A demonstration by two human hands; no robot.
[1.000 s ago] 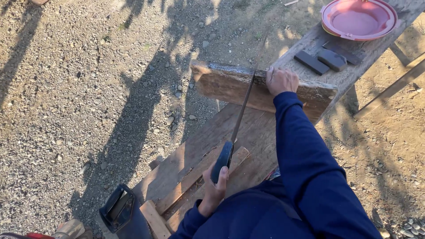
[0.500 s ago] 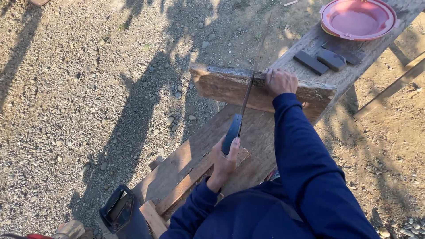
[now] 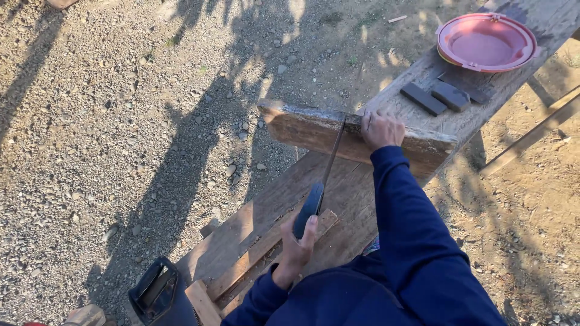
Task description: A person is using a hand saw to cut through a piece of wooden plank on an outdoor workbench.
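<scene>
Left hand (image 3: 296, 250): lower centre of the frame; grip wrapped tight around the dark blue handle of the handsaw (image 3: 317, 187).
Handsaw: runs from the lower centre up to the centre of the frame; thin blade seated in a cut in the top edge of the wooden beam (image 3: 314, 130).
Right hand (image 3: 382, 128): centre of the frame, just right of the blade; fingers curled over the top edge of the wooden beam, pressing it down, grip clamped on the wood.
Wooden beam: weathered, brown, lying on edge across the bench (image 3: 513, 84); its left end overhangs the gravel ground (image 3: 109, 121).
Bench: rough grey plank running toward the upper right of the frame.
Pink dish (image 3: 486, 41): round, shallow, upper right of the frame, resting on the bench.
Dark blocks (image 3: 436, 98): two small rectangular pieces, side by side on the bench, between the pink dish and the right hand; no markings legible.
Pallet boards (image 3: 254, 241): lower centre, under the saw handle.
Black case (image 3: 156, 293): lower left of the frame, open, on the gravel ground.
Sleeves: dark blue, both arms.
</scene>
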